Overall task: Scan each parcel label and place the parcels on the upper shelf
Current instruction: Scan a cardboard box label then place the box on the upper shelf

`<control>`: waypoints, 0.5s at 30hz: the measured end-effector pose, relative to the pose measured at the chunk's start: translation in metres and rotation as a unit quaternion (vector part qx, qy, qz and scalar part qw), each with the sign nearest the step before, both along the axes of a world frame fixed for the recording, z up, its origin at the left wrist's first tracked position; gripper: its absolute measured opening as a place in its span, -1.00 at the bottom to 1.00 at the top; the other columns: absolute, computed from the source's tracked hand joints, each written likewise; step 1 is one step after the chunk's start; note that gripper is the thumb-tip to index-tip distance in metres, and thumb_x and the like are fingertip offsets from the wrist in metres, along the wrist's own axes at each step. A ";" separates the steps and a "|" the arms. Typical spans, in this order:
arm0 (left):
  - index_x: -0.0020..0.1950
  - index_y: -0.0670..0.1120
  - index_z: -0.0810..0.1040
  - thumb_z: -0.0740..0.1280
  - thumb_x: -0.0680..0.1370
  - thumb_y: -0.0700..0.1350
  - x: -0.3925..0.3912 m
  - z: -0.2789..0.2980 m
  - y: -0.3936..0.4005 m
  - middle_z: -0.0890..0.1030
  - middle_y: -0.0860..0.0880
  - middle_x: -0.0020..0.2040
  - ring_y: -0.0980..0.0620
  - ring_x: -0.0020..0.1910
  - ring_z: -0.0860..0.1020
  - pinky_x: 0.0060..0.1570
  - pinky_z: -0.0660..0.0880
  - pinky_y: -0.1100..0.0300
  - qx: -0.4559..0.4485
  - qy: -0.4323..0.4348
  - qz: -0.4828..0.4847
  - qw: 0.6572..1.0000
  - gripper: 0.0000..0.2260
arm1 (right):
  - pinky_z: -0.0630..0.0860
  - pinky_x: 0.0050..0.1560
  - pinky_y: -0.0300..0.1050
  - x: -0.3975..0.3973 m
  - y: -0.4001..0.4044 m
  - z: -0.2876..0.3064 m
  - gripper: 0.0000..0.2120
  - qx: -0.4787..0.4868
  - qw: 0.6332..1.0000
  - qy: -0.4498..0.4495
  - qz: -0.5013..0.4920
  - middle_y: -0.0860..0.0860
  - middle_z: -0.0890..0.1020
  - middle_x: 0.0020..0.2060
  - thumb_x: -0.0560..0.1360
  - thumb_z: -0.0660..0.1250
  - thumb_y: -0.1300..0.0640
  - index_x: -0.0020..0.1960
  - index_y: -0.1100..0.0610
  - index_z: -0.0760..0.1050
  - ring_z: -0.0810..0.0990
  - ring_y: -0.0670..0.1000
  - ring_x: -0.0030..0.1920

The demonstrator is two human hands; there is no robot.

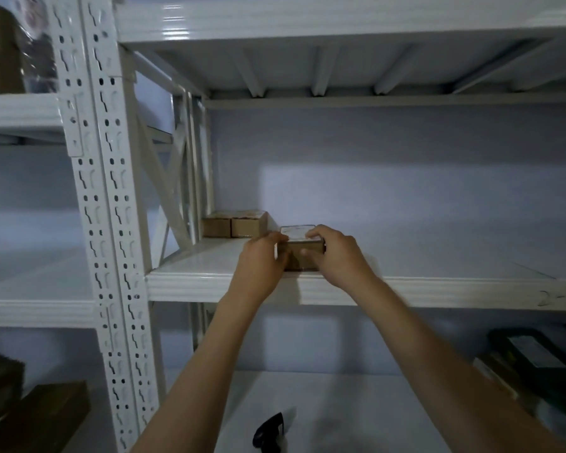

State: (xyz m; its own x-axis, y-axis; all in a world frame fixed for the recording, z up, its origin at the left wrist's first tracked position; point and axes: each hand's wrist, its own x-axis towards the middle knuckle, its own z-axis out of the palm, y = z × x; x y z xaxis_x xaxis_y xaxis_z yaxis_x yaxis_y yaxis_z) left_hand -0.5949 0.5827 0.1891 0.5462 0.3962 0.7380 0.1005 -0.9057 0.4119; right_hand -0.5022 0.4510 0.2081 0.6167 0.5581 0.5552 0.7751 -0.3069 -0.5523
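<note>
Up on the white metal upper shelf [438,289], near its front edge, sits a small brown cardboard parcel with a white label on top [303,246]; both hands are on it; the left hand [263,259] grips its left side with fingers curled over the top edge, and the right hand [335,256] holds the right side, fingertips [314,233] resting on the label; two more small brown cardboard boxes [234,223] sit side by side just beyond and left of the left fingers, back by the white perforated upright post [111,223]; well below the hands, on the lower white shelf [340,403], lies a black handheld scanner [270,431]; off to the right down there is a dark flat package [533,358], kinda blurry.
</note>
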 end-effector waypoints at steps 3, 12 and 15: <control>0.32 -0.01 0.52 0.17 0.61 -0.10 0.015 0.000 0.012 0.48 0.00 0.34 -0.16 0.17 0.50 0.20 0.42 0.01 0.131 0.082 0.076 0.985 -0.69 | 0.55 0.10 -0.08 0.010 0.016 0.005 -0.71 -0.028 0.998 -0.046 -0.021 0.15 0.62 0.15 0.56 0.39 0.13 0.27 0.12 0.52 0.60 0.14 0.10; 0.39 -0.05 0.36 0.10 0.56 -0.26 0.042 0.034 0.046 0.47 -0.12 0.33 -0.19 0.30 0.40 0.21 0.38 -0.25 0.082 0.290 0.106 0.948 -0.60 | 0.53 0.13 -0.07 0.050 0.066 0.041 -0.58 -0.219 0.975 -0.037 -0.023 0.17 0.58 0.23 0.55 0.37 0.13 0.40 0.14 0.49 0.57 0.17 0.17; 0.34 -0.07 0.45 0.12 0.55 -0.25 0.065 0.043 0.067 0.24 -0.04 0.50 -0.19 0.43 0.26 0.25 0.29 -0.34 0.109 0.325 0.140 0.929 -0.62 | 0.50 0.20 -0.07 0.064 0.085 0.052 -0.49 -0.311 0.949 -0.049 -0.021 0.13 0.53 0.32 0.57 0.33 0.09 0.51 0.07 0.37 0.53 0.15 0.25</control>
